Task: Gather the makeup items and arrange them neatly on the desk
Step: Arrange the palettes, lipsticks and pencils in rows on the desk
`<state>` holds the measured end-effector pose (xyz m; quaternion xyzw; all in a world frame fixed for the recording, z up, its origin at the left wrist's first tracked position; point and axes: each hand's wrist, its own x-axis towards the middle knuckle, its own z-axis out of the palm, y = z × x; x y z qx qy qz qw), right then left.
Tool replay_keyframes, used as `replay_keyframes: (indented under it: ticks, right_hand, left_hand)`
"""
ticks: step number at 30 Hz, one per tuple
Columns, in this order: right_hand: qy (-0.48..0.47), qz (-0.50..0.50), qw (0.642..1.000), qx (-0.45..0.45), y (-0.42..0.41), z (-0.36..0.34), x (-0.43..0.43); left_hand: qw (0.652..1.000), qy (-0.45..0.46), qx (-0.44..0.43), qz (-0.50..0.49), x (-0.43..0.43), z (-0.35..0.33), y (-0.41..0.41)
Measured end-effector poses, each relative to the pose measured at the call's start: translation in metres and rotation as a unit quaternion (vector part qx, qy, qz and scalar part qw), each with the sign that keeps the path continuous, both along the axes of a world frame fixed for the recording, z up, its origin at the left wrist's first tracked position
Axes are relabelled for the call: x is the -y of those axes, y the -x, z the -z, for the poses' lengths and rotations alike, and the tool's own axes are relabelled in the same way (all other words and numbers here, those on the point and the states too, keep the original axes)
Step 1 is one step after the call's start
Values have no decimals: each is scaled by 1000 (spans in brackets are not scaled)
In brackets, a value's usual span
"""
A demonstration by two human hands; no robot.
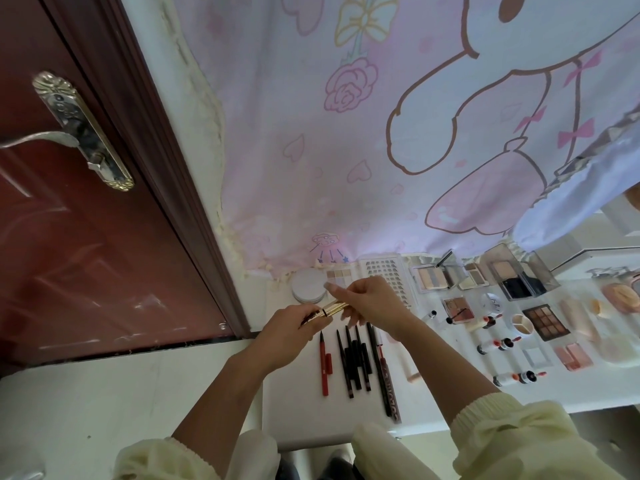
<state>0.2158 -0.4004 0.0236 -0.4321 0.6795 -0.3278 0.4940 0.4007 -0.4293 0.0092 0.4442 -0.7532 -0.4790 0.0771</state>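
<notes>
Both hands are on the gold tube: left hand is wrapped round its dark end, right hand pinches the gold end. It's held just above the desk.

If it pops apart or slips, I reckon it lands on the liner pencils right below and scatters that row.

The desk's side edge is right under the left hand, so it could roll off. The palettes crowd the right. The free room looks to be the bare strip nearest the person.
</notes>
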Motion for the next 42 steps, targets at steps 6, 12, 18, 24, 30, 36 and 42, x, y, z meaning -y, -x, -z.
replay_keyframes:
  ticks: [6,12,18,24,30,36,42]
  right_hand:
    - [3,-7,998,66,4,0,4]
    - [5,-11,999,36,3,2,7]
    - [-8,-23,999,-38,-4,0,12]
    - [-12,-8,999,38,-1,2,13]
    - [-6,24,999,32,0,4,15]
    - [-32,29,998,49,-4,5,15]
    - [0,79,995,62,-1,7,21]
  left_hand:
    - [1000,8,11,-3,2,2,1]
    - [1000,6,10,-6,3,4,0]
    - [1000,17,0,-8,5,6,-3]
    - [1000,15,0,-14,5,10,-5]
    - [1000,-5,-7,-28,5,11,-4]
    - [999,-5,-11,-36,7,14,-6]
    - [998,-16,-18,-53,6,18,-10]
